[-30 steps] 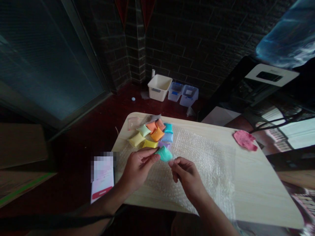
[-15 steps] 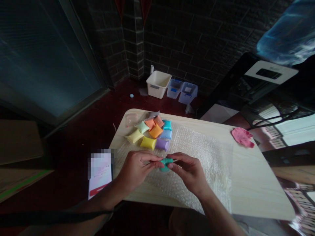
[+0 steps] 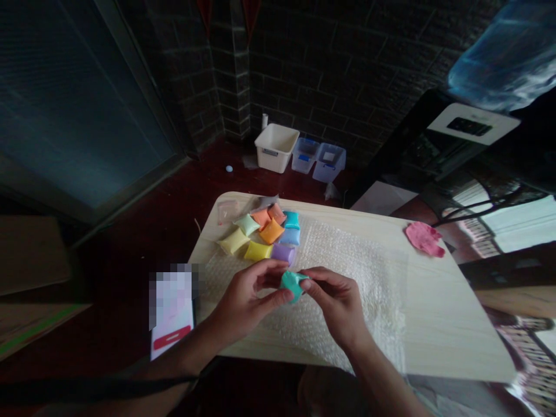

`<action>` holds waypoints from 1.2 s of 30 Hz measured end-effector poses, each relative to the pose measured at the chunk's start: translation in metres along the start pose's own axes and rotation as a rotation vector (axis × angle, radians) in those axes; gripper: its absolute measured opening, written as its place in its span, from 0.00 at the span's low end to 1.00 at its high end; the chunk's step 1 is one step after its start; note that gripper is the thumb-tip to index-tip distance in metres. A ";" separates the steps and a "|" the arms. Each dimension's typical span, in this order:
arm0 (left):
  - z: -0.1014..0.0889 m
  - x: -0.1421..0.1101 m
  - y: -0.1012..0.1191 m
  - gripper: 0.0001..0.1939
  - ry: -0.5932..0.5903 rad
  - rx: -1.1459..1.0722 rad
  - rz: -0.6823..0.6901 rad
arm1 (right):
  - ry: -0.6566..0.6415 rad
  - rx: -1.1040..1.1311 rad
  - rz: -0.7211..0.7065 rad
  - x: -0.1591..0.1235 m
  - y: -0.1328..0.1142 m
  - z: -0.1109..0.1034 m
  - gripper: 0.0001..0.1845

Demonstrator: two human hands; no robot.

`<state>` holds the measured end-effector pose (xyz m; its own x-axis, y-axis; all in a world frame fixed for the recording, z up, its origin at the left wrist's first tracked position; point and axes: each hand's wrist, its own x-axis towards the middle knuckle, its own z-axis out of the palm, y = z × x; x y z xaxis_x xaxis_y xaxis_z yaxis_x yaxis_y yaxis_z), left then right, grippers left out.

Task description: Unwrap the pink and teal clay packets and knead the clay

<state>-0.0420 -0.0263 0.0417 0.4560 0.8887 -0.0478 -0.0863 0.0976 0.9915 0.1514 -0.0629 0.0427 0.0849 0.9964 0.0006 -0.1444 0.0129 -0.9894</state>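
In the head view, a small teal clay packet is held up over the bubble wrap between my two hands. My left hand curves around its left side, thumb at the lower edge and fingers at the upper edge. My right hand pinches the right end between thumb and fingers. Just beyond the hands lie several coloured clay packets, among them a purple packet, a yellow packet and an orange packet. Whether the teal packet's wrapper is torn I cannot tell.
Bubble wrap covers the middle of the wooden table. A flat pink clay piece lies at the right. A phone with a lit screen is at the left edge. Beyond the table, a white bin stands on the floor.
The teal packet has been turned and now shows a rounder, broader face. My left fingers have spread from a pinch to a wider hold around it. The view has shifted slightly.
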 end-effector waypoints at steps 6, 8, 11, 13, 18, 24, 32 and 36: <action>0.000 -0.002 0.002 0.10 -0.098 0.074 -0.033 | -0.055 -0.054 -0.008 0.001 0.002 0.000 0.14; 0.000 -0.002 0.005 0.08 -0.097 0.148 -0.014 | -0.081 -0.100 -0.037 0.000 0.001 0.001 0.09; 0.000 -0.003 0.008 0.07 -0.079 0.255 0.020 | -0.087 -0.114 -0.028 -0.001 -0.002 0.003 0.05; -0.001 -0.004 0.008 0.06 -0.061 0.324 0.039 | -0.082 -0.116 -0.009 -0.001 -0.003 0.004 0.04; -0.001 -0.004 0.009 0.07 -0.074 0.359 0.038 | -0.070 -0.117 0.000 -0.001 -0.003 0.004 0.04; -0.003 0.000 0.012 0.11 -0.128 0.376 0.030 | -0.122 -0.072 0.044 0.002 -0.004 0.002 0.07; -0.001 -0.002 0.008 0.11 -0.118 0.327 0.024 | -0.023 -0.016 0.063 -0.002 0.000 0.005 0.04; 0.000 -0.002 0.003 0.14 -0.155 0.217 -0.032 | 0.035 0.031 0.040 -0.002 0.006 0.004 0.04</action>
<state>-0.0432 -0.0280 0.0450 0.5867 0.8061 -0.0774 0.1152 0.0116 0.9933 0.1463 -0.0641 0.0370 0.1131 0.9926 -0.0442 -0.1784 -0.0235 -0.9837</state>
